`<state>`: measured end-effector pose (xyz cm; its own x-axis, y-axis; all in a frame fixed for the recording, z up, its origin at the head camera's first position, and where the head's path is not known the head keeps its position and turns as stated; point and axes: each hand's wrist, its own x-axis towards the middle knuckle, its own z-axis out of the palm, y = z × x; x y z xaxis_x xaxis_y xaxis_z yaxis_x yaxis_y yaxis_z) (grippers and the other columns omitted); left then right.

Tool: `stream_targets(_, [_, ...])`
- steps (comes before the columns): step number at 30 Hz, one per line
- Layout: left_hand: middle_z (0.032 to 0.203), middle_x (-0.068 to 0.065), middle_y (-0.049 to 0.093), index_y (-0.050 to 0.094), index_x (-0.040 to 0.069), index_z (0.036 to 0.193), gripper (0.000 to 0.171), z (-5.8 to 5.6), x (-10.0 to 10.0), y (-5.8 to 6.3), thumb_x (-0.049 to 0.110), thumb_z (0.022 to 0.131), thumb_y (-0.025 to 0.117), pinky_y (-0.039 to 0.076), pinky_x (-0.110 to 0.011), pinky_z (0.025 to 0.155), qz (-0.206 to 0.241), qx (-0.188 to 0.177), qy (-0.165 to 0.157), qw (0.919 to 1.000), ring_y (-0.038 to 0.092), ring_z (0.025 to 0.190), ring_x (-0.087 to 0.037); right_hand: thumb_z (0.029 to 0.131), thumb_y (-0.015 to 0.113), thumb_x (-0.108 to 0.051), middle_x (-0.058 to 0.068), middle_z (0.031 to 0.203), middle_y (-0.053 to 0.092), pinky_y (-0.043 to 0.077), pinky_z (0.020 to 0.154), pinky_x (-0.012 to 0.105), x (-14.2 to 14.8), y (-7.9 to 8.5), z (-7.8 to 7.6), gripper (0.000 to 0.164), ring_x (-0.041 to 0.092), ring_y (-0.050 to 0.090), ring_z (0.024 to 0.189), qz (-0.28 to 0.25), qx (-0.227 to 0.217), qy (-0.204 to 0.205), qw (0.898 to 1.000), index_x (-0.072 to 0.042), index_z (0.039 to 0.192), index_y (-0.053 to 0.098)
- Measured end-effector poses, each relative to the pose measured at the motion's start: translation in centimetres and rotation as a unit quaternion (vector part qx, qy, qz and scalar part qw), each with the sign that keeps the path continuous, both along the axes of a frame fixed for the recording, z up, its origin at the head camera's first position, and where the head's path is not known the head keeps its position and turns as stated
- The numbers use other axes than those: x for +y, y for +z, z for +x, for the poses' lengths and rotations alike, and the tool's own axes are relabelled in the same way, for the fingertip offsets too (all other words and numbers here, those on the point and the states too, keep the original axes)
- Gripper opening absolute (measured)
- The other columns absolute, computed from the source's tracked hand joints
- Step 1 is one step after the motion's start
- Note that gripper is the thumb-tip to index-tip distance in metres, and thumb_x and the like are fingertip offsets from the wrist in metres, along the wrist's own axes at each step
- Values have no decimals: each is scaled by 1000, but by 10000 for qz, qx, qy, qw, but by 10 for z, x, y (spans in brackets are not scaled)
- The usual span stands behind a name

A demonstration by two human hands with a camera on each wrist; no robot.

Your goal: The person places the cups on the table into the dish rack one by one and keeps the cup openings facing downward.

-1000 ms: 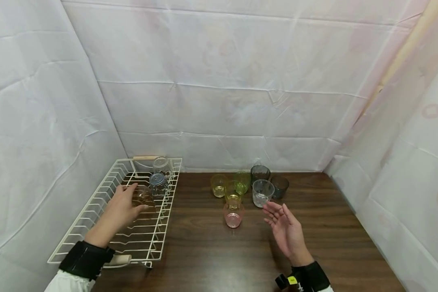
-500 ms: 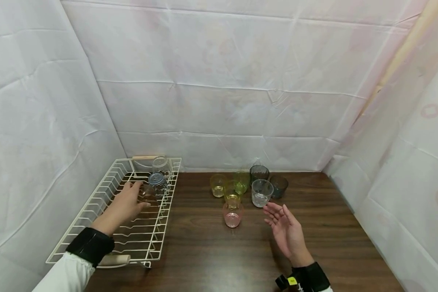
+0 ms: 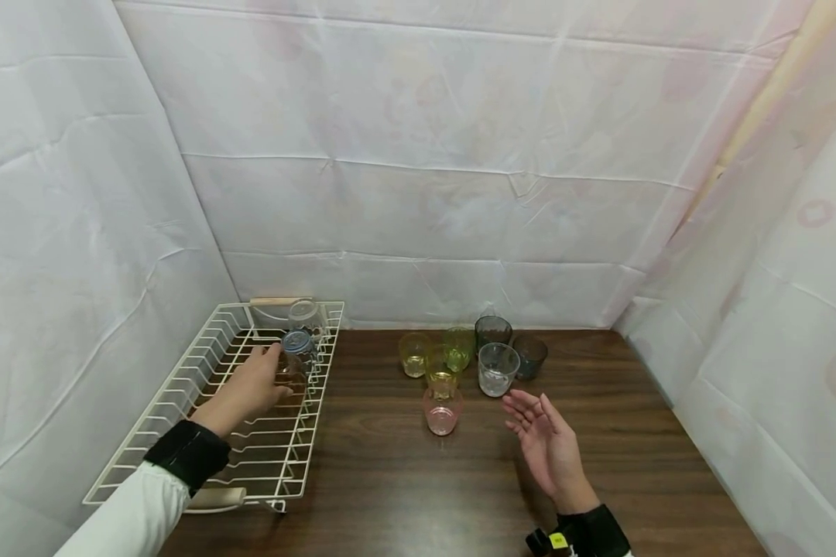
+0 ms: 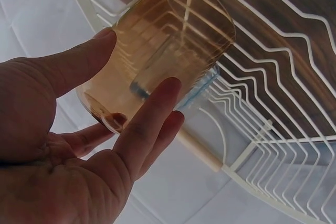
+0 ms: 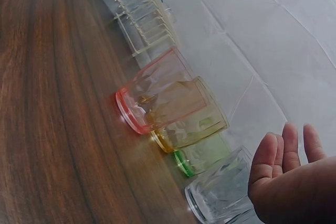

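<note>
My left hand (image 3: 251, 387) grips an amber drinking glass (image 4: 152, 30) over the white wire dish rack (image 3: 312, 452). In the left wrist view, thumb and fingers lie on opposite sides of the glass, whose thick base is towards the palm and rim towards the wires. In the head view the hand hides part of it. Just behind it on the rack is an upturned blue glass (image 3: 298, 346), then a clear one (image 3: 305, 313). My right hand (image 3: 546, 449) is held with relaxed fingers beside a clear glass (image 3: 496, 375) on the table; contact cannot be told.
On the brown wooden table (image 3: 390, 480) stand a pink glass (image 3: 442, 416), a yellow glass (image 3: 443, 373), another yellowish glass (image 3: 414, 357), a green glass (image 3: 458, 350) and two dark glasses (image 3: 492, 333). White sheeting (image 3: 418, 209) encloses the back and sides.
My left hand has shifted right with the amber glass, bringing it closer in line with the blue glass. The right hand has stayed nearly still.
</note>
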<state>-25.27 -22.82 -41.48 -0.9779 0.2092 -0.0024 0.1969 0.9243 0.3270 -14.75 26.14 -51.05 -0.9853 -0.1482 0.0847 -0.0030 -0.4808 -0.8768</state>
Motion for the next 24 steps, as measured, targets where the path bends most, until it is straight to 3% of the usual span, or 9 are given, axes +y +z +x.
stream_targets(7, [135, -44, 46, 40, -13, 148, 79, -2, -2, -4, 14, 89, 85, 55, -66, 96, -2, -24, 78, 10000, 61, 114, -58, 118, 20, -48, -8, 135, 66, 47, 109, 29, -2, 0, 0, 56, 14, 54, 131, 30, -92, -13, 10000, -19, 141, 61])
stream_targets(16, [139, -44, 45, 36, -11, 152, 84, -4, 0, -7, 18, 91, 85, 58, -62, 88, -18, -179, 188, 9997, 63, 109, -55, 117, 22, -49, -8, 134, 67, 46, 109, 29, -5, 0, -1, 56, 13, 55, 130, -27, -79, 26, 10000, -17, 141, 62])
stream_targets(24, [136, -40, 48, 40, -9, 150, 79, -5, 1, -16, 19, 91, 86, 58, -59, 84, -33, 165, 189, 9997, 65, 105, -50, 117, 26, -52, -7, 134, 67, 46, 108, 30, -7, 0, -2, 54, 12, 56, 129, -24, -162, 17, 9999, -18, 139, 63])
